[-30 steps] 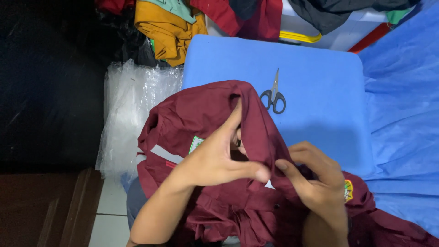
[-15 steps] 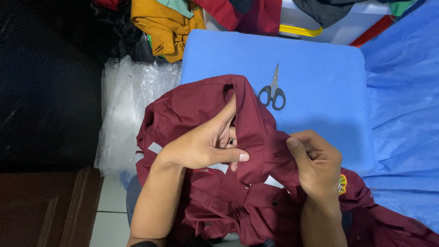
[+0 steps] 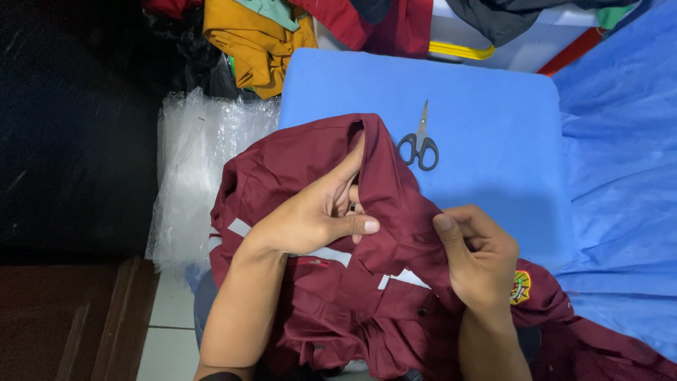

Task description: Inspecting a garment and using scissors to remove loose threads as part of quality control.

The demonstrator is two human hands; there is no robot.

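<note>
A smooth blue table (image 3: 493, 106) carries a crumpled maroon shirt (image 3: 296, 162) with grey stripes, lying at its near edge. The left hand (image 3: 317, 215) pinches a fold by a small dark button; the right hand (image 3: 479, 257) is closed on bunched cloth. Black-handled scissors (image 3: 419, 144) rest just beside, clear crinkled plastic (image 3: 197, 169) to the left.

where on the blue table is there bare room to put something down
The blue table is bare along its far edge beyond the scissors, and to their right up to the blue sheet. The near left is crowded: the maroon garment, the left hand and right hand.
</note>
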